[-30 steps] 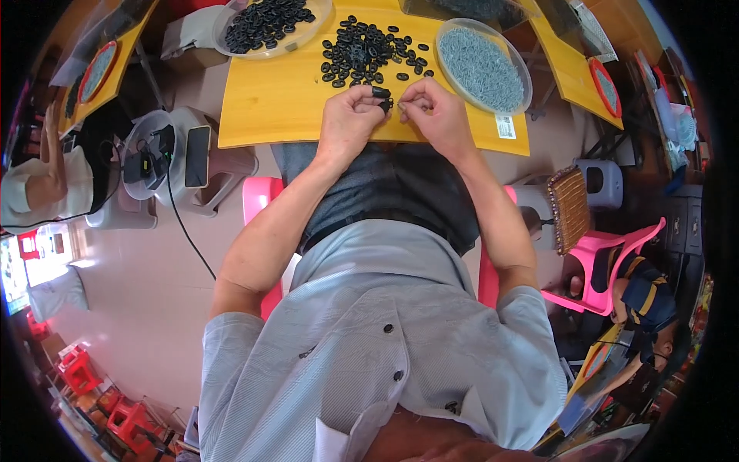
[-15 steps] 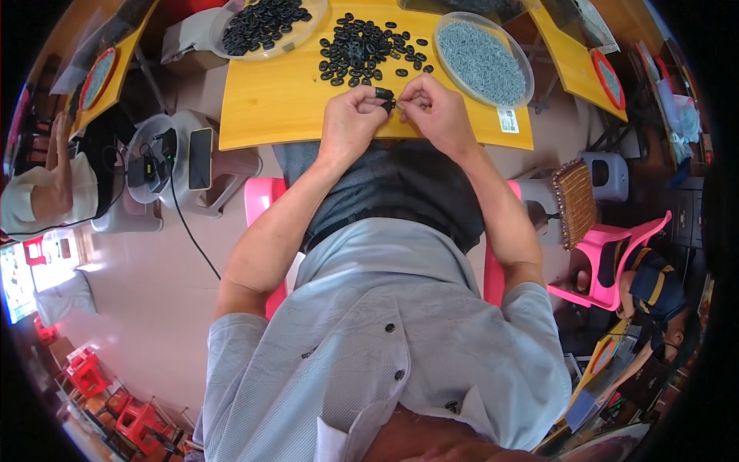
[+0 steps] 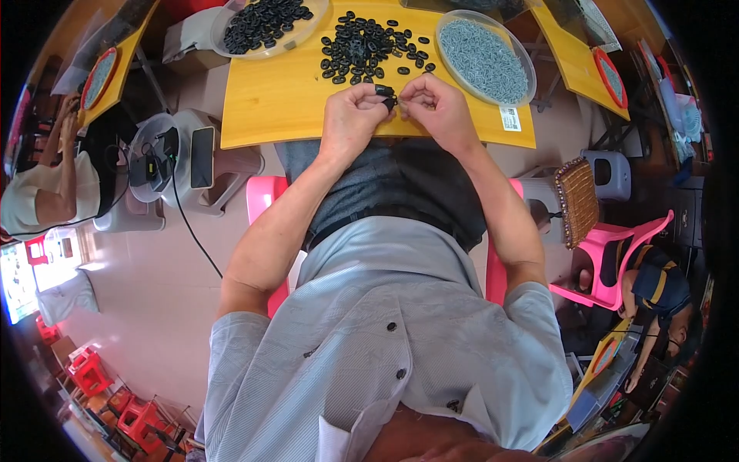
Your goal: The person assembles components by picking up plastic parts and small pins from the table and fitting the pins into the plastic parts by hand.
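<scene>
My left hand [image 3: 354, 119] pinches a small black oval piece [image 3: 390, 103] between thumb and forefinger above the table's near edge. A black cover sits on that forefinger's tip. Close beside it, my right hand [image 3: 440, 114] has thumb and fingertips pressed together at the piece; what they hold is too small to make out. Beyond my hands lies a loose pile of black oval pieces [image 3: 360, 48] with holes, a few scattered to its right. A clear round tub [image 3: 533, 77] of small silvery screws [image 3: 485, 61] stands on the right.
The yellow table [image 3: 269, 115] carries another clear tub [image 3: 319, 23] of black pieces at far left. To my left, a grey stool [image 3: 185, 127] bears a phone [image 3: 202, 158] and cables. A pink chair [image 3: 608, 269] stands at right. Other people sit at both sides.
My hands stay together at the black piece with only slight finger movement. The view has shifted very slightly. At far left, the other person's arms have moved.
</scene>
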### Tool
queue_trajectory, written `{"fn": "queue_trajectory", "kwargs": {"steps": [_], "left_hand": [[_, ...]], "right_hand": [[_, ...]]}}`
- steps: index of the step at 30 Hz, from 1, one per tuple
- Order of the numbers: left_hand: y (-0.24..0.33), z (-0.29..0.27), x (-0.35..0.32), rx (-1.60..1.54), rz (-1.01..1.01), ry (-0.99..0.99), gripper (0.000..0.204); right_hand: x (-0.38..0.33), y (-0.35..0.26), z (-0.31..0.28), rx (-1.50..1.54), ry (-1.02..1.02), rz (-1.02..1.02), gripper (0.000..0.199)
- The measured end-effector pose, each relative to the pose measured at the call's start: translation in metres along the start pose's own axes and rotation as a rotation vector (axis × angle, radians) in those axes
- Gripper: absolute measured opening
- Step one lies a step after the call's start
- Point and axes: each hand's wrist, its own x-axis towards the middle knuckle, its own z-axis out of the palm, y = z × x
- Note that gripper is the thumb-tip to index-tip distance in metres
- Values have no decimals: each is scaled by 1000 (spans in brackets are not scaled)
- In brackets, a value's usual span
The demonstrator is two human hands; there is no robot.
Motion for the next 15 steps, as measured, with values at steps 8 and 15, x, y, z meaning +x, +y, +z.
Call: {"fn": "queue_trajectory", "kwargs": {"steps": [8,15], "left_hand": [[-1,-1,0,-39,1,-5,16],[-2,-1,-1,-48,-4,-12,16]], "right_hand": [[-5,-12,0,9,27,114,13],[-7,-13,1,-232,58,-26,11]]}}
